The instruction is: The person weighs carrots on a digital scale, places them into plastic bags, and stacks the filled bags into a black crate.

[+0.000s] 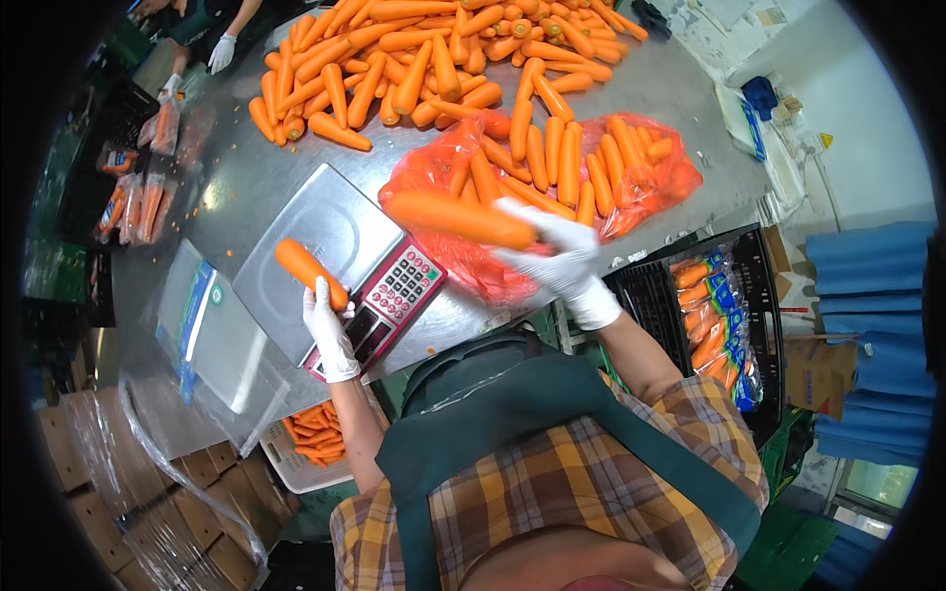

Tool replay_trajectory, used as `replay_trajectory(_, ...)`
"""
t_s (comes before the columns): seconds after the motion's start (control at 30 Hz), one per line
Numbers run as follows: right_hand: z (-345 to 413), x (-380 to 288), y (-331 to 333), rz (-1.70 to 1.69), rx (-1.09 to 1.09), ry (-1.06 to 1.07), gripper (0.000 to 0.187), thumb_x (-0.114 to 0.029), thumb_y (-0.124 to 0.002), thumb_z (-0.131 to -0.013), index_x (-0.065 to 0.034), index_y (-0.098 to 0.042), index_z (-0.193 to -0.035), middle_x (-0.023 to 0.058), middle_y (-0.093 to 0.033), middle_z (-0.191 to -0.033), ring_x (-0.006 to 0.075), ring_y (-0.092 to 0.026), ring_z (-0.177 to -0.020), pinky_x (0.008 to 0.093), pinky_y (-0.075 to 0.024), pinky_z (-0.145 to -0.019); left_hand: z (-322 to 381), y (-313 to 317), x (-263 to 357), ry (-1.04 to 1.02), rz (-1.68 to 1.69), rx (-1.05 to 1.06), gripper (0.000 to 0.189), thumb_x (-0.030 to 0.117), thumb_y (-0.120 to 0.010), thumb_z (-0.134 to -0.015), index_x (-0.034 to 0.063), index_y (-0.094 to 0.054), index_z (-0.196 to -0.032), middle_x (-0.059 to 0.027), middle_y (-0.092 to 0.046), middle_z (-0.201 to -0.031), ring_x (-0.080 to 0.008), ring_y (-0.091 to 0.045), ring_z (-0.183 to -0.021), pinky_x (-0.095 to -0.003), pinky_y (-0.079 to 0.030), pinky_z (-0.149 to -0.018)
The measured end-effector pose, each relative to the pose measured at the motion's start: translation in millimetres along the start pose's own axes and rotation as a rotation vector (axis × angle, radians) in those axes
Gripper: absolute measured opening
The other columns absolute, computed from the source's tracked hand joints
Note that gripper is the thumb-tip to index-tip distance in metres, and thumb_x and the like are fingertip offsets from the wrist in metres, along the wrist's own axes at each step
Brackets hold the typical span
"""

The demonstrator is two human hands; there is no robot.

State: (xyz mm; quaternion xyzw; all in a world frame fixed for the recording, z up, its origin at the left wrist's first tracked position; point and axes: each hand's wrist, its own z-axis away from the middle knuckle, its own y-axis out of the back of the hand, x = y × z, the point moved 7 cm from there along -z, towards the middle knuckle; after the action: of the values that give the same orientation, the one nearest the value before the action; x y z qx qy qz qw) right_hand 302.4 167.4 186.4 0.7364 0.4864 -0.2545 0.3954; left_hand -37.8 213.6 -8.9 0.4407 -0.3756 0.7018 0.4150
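My left hand [330,336], in a white glove, grips the thick end of a carrot [301,267] over the steel pan [325,199] of a digital scale. The scale's red keypad panel [403,284] faces me, close to that hand. In my right hand [565,258], also gloved, is a larger carrot [458,219], blurred and raised above the scale's right corner. Under and behind it a red plastic bag [421,173] lies spread out, with several carrots [569,166] on and in it. Whether the left carrot touches the pan I cannot tell.
A big carrot heap [443,52] covers the table's far side. Clear printed bags [214,332] lie left of the scale. On the right stands a black crate [768,325] of bagged carrots; below left, a white basket [288,462]. A co-worker's gloved hand [222,53] shows far left.
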Motion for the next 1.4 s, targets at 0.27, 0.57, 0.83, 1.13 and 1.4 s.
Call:
replay_trajectory(0.27,-9.9,-128.7,-182.4,-0.731,-0.463,0.127,0.063,-0.011,-0.077,-0.072,-0.0047,-0.05,-0.129,0.01,-0.063,-0.109,0.0161,-0.065,-0.094,0.0272,-0.0502,-0.086,17.6,13.3,2.6,-0.169,0.396,-0.081,0.028,0.022,-0.055,-0.093,0.0034,-0.053,-0.113,-0.0053,-0.058,-0.091,-0.0118,-0.057,-0.082,-0.0249,-0.048,-0.068)
replay_trajectory(0.57,14.7,118.1,-42.3,0.085,-0.069,-0.517,0.026,-0.015,-0.065,-0.084,-0.003,-0.066,-0.106,0.0066,-0.068,-0.098,0.011,-0.065,-0.085,0.0236,-0.0508,-0.075,4.7,0.3,3.9,0.012,0.034,-0.013,0.032,0.027,-0.057,-0.091,0.0012,-0.052,-0.11,-0.0098,-0.062,-0.077,-0.0128,-0.055,-0.048,-0.0204,-0.043,-0.039)
replay_trajectory(0.83,52.2,207.8,-49.1,0.831,-0.31,-0.446,0.075,-0.024,-0.07,-0.071,-0.0053,-0.037,-0.136,0.017,-0.058,-0.116,0.0327,-0.06,-0.097,0.0379,-0.0488,-0.084,8.2,-4.4,6.5,0.023,-0.047,-0.031,0.036,0.022,-0.063,-0.088,0.0013,-0.052,-0.115,-0.0082,-0.063,-0.082,-0.0118,-0.059,-0.057,-0.0208,-0.046,-0.048)
replay_trajectory(1.13,48.3,222.9,-75.7,1.035,-0.239,-0.305,0.093,-0.026,-0.076,-0.064,-0.0029,-0.027,-0.14,0.0135,-0.053,-0.094,0.0288,-0.058,-0.076,0.04,-0.0512,-0.062,16.2,-14.6,13.2,-0.142,-0.408,0.066,0.054,0.017,-0.072,-0.079,-0.0034,-0.049,-0.124,0.0005,-0.057,-0.072,-0.0041,-0.05,-0.058,-0.0183,-0.041,-0.053)
replay_trajectory(1.4,47.5,227.1,-61.9,0.847,-0.191,-0.354,0.089,-0.022,-0.076,-0.066,-0.0048,-0.029,-0.141,0.018,-0.059,-0.095,0.0304,-0.063,-0.072,0.0374,-0.0524,-0.06,31.7,-38.5,36.7,-0.292,-0.724,0.152,0.073,0.032,-0.076,-0.068,-0.0015,-0.047,-0.126,-0.007,-0.063,-0.078,-0.0191,-0.063,-0.071,-0.0314,-0.048,-0.066)
